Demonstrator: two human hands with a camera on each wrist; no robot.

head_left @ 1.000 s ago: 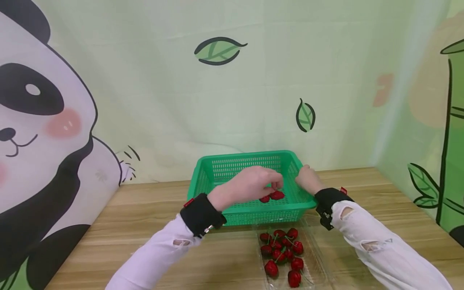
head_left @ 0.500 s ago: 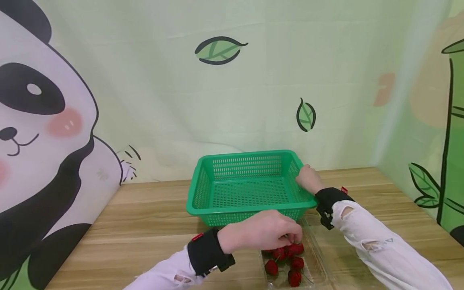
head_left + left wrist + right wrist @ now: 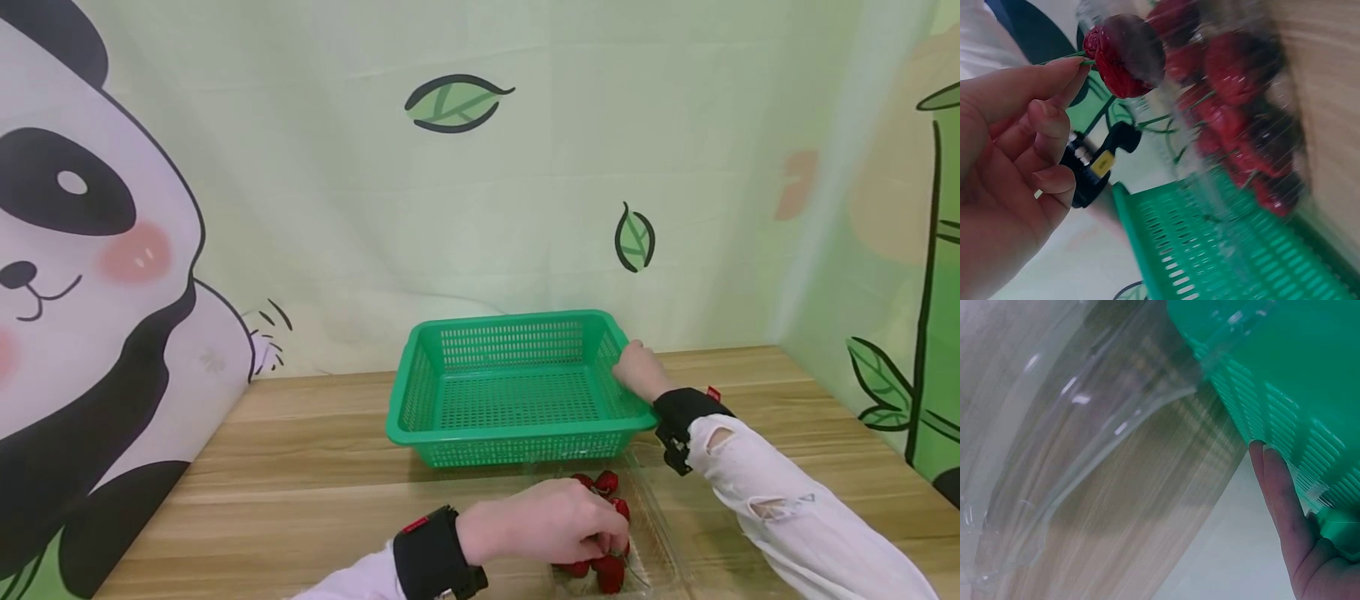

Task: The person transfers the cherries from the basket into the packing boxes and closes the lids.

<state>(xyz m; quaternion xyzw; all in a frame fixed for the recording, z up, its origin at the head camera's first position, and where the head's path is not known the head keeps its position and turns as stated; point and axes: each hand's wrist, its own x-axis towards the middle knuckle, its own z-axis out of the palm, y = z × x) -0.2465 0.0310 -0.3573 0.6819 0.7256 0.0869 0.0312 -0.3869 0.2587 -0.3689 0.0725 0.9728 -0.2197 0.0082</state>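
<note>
My left hand [image 3: 551, 521] reaches over a clear plastic box [image 3: 663, 542] of dark red cherries. In the left wrist view its thumb and forefinger pinch a green stem [image 3: 1087, 60], with a cherry [image 3: 1130, 57] at its end and a smaller red one beside it. Several other cherries [image 3: 1241, 69] lie behind the box's clear wall, partly hidden by the hand in the head view. At the right end of a green plastic basket [image 3: 517, 435], my right hand [image 3: 640, 371] grips the rim. Its fingers [image 3: 1282, 487] lie along the basket's slotted outer wall; the thumb is mostly hidden.
The basket stands on a wooden table [image 3: 315, 450], just behind the plastic box. A printed curtain [image 3: 337, 208] hangs close behind the basket. The clear plastic edge [image 3: 1122, 428] reaches beside the basket in the right wrist view.
My left hand has come out of the basket with red cherries, over the plastic box, and moved lower and nearer. The right hand has stayed on the basket rim.
</note>
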